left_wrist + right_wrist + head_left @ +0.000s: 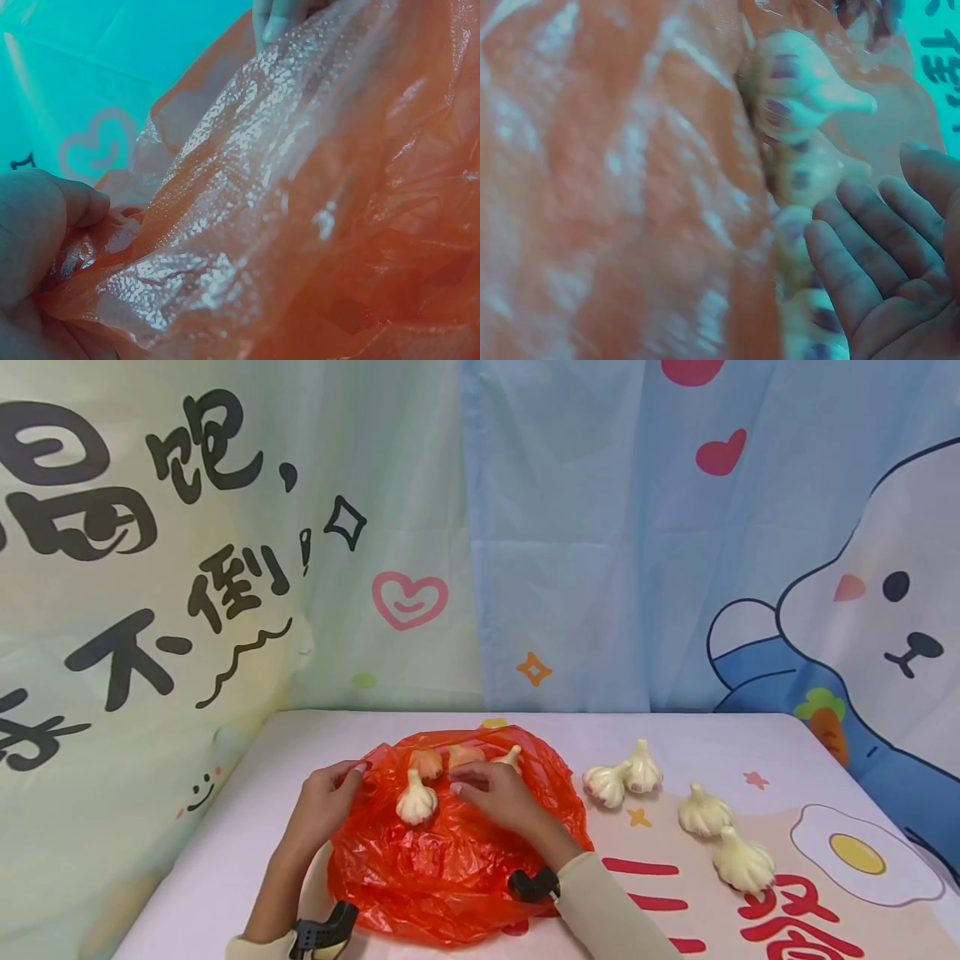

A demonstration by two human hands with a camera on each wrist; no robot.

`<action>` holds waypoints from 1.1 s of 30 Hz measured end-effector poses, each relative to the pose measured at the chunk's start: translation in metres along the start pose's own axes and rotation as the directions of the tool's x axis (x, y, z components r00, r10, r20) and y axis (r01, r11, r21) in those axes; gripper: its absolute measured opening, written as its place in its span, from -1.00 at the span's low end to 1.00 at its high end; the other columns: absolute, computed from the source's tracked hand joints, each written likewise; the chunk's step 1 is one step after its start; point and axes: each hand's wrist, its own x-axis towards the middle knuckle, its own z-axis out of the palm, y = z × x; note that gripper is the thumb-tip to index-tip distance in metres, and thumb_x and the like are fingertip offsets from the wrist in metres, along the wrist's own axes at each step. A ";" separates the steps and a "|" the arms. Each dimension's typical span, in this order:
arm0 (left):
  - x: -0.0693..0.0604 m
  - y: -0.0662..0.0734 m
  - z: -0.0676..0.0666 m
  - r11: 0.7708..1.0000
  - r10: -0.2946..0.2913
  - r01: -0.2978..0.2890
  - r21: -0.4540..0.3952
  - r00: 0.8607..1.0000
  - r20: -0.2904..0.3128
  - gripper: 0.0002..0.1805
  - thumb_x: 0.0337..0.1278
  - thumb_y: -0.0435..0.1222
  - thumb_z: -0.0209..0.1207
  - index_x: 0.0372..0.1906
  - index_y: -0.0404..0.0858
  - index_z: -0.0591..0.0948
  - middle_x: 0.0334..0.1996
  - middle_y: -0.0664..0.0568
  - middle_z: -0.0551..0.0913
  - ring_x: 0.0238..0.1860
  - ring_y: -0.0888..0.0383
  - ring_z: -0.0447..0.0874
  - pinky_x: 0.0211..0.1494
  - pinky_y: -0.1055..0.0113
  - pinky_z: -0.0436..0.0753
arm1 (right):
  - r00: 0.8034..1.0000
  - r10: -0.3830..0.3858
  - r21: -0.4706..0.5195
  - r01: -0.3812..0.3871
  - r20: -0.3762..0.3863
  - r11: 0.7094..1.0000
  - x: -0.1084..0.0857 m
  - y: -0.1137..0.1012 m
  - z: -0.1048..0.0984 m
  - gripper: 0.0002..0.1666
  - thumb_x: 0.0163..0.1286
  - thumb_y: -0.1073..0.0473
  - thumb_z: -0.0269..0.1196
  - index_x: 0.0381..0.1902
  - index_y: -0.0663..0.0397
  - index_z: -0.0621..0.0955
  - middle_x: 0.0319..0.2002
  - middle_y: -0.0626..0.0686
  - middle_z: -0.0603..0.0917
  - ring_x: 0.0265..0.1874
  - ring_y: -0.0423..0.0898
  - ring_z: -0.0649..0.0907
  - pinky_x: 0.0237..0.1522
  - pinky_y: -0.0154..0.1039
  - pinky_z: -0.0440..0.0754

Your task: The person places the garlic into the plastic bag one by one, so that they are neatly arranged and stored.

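A crumpled red plastic bag (442,902) lies on the table with its mouth open. Several garlic bulbs are in its opening, one white bulb (416,799) plain at the front and another (510,757) toward the back right; two more look orange-tinted. My left hand (327,795) pinches the bag's left edge between thumb and fingers, and the left wrist view shows film (210,285) gathered in that grip. Over the opening, my right hand (498,792) is held with fingers extended. In the right wrist view its fingers (877,240) are beside the garlic bulbs (802,90), gripping none.
Right of the bag, two garlic bulbs (622,777) sit together near the back, and two more (723,839) lie farther right. The table (225,860) has a printed cover with a fried egg. A printed curtain (555,543) hangs behind its far edge.
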 end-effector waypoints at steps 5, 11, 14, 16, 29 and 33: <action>0.000 0.000 0.001 1.000 0.001 -0.001 0.000 1.000 0.003 -0.63 0.48 -0.16 -0.05 0.06 -0.29 0.64 -0.18 -0.09 0.70 -0.26 0.05 0.68 -0.14 0.22 0.70 | 0.996 0.070 0.030 -0.069 -0.052 0.997 -0.002 -0.004 -0.012 -0.65 0.39 -0.02 0.24 0.04 -0.01 0.68 -0.04 -0.06 0.69 -0.10 -0.09 0.66 -0.05 -0.16 0.65; 0.000 0.000 0.001 1.000 0.003 -0.003 0.011 1.000 -0.003 -0.63 0.47 -0.16 -0.04 0.06 -0.29 0.64 -0.17 -0.09 0.69 -0.25 0.04 0.66 -0.13 0.22 0.70 | 0.998 0.013 -0.041 -0.015 -0.058 0.999 -0.008 -0.015 -0.027 -0.67 0.39 -0.02 0.25 0.01 -0.01 0.70 -0.12 -0.12 0.70 -0.19 -0.14 0.63 -0.09 -0.18 0.64; 0.000 0.000 0.001 1.000 0.003 -0.003 0.016 1.000 -0.004 -0.63 0.47 -0.16 -0.05 0.06 -0.29 0.64 -0.18 -0.09 0.69 -0.25 0.04 0.66 -0.13 0.22 0.69 | 0.999 -0.007 -0.071 0.004 -0.039 0.997 -0.013 -0.018 -0.031 -0.68 0.40 0.02 0.25 0.01 0.03 0.69 -0.13 -0.12 0.70 -0.17 -0.15 0.63 -0.07 -0.19 0.64; 0.000 0.001 0.001 1.000 0.004 -0.004 0.019 1.000 -0.003 -0.63 0.48 -0.15 -0.05 0.07 -0.29 0.64 -0.18 -0.08 0.69 -0.25 0.04 0.65 -0.13 0.22 0.69 | 0.999 -0.001 -0.079 -0.001 -0.034 0.997 -0.017 -0.019 -0.034 -0.69 0.39 0.04 0.25 0.01 0.02 0.69 -0.12 -0.12 0.70 -0.14 -0.15 0.63 -0.05 -0.19 0.63; 0.000 0.000 0.002 1.000 0.003 -0.003 0.010 1.000 -0.003 -0.63 0.48 -0.14 -0.04 0.04 -0.28 0.65 -0.20 -0.08 0.69 -0.28 0.04 0.66 -0.15 0.22 0.70 | 0.997 0.009 -0.056 -0.014 -0.080 0.998 -0.038 -0.024 -0.062 -0.69 0.39 0.02 0.26 0.02 -0.02 0.69 -0.09 -0.09 0.70 -0.09 -0.10 0.67 -0.05 -0.20 0.65; 0.001 0.000 0.002 1.000 0.001 -0.001 0.005 1.000 -0.001 -0.63 0.48 -0.14 -0.04 0.04 -0.28 0.65 -0.20 -0.08 0.69 -0.28 0.04 0.66 -0.16 0.23 0.70 | 0.998 -0.028 -0.054 0.025 -0.054 0.998 -0.044 -0.027 -0.067 -0.67 0.39 0.03 0.25 0.04 0.00 0.68 -0.07 -0.09 0.70 -0.07 -0.11 0.67 -0.04 -0.22 0.64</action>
